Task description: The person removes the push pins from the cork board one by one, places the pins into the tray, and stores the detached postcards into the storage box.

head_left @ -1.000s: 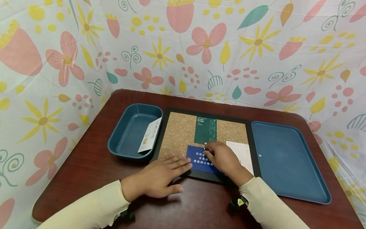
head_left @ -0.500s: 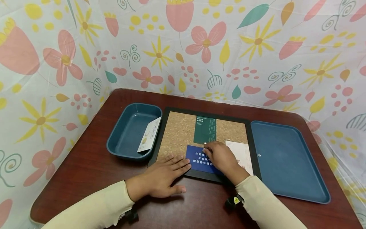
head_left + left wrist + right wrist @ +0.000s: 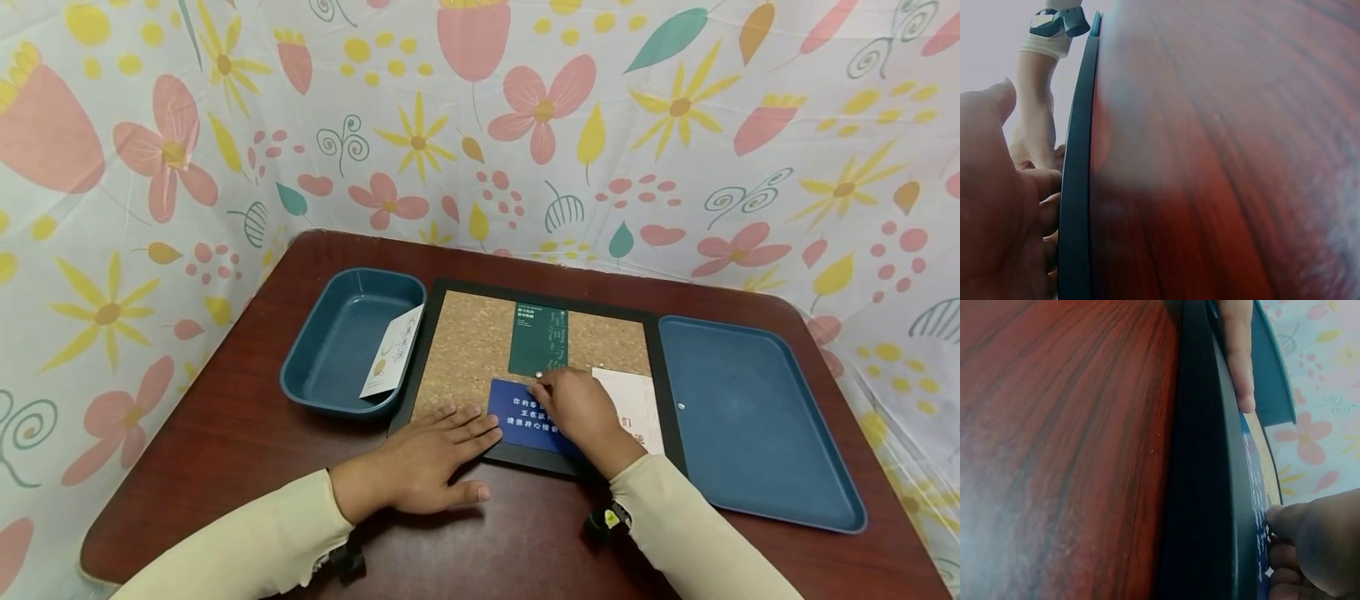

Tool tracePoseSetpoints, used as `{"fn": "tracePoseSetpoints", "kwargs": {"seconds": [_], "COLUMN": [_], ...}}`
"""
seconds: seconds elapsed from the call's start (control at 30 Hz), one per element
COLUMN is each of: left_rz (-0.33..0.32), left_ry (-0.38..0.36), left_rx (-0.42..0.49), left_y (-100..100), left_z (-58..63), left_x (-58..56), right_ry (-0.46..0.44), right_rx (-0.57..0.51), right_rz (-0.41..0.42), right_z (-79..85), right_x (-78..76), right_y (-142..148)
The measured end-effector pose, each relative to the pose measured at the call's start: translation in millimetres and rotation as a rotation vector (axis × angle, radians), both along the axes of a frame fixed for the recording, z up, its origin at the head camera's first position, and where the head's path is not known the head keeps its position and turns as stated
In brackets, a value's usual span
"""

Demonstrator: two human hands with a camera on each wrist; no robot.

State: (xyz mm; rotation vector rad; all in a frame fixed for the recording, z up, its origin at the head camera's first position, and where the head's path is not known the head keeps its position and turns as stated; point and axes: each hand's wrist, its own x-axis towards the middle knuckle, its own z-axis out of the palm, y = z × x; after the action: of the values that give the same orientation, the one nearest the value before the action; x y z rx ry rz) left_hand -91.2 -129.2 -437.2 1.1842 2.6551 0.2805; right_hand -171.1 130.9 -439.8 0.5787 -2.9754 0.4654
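Note:
A blue card with white writing lies on a black-framed cork board. My left hand is spread flat over the board's near left corner, fingertips at the card's left edge. At the card's top edge my right hand pinches a small pushpin, mostly hidden by the fingers; in the right wrist view the thumb presses close to the card. A green card sits just above, with a silvery pin at its lower edge. A white card is partly covered by my right hand.
Left of the board stands a deep blue bin with a white printed card leaning inside. A flat blue tray lies to the right, a small silvery pin near its left edge. Patterned cloth hangs behind the table.
My right hand stays at the blue card's top edge, its fingers and wrist shifting slightly. The dark gap seen earlier between its fingers no longer shows. My left hand keeps its place.

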Motion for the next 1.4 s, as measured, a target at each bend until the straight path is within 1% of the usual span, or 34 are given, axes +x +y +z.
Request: {"fn": "tracePoseSetpoints", "kwargs": {"seconds": [0.17, 0.47, 0.7, 1.23, 1.4], "left_rz": [0.0, 0.001, 0.004, 0.005, 0.008], "left_ry": [-0.003, -0.005, -0.006, -0.028, -0.033], "left_rx": [0.006, 0.007, 0.007, 0.017, 0.017], "left_y": [-0.2, -0.8, -0.7, 0.0, 0.2], "left_z": [-1.6, -1.8, -2.4, -1.5, -1.6], "left_x": [-0.8, -1.6, -1.3, -0.6, -0.7], "right_ry": [-0.019, 0.014, 0.072, 0.122, 0.112], "right_rx": [0.013, 0.015, 0.03, 0.032, 0.033], "right_rz": [-0.039, -0.092, -0.093, -0.088, -0.091], "right_z": [3.0, 4.3, 0.2, -1.5, -0.2], "right_x": [0.3, 2.9, 5.6, 6.9, 6.9], "right_y": [-4.0, -11.0, -12.8, -14.2, -13.2]}}
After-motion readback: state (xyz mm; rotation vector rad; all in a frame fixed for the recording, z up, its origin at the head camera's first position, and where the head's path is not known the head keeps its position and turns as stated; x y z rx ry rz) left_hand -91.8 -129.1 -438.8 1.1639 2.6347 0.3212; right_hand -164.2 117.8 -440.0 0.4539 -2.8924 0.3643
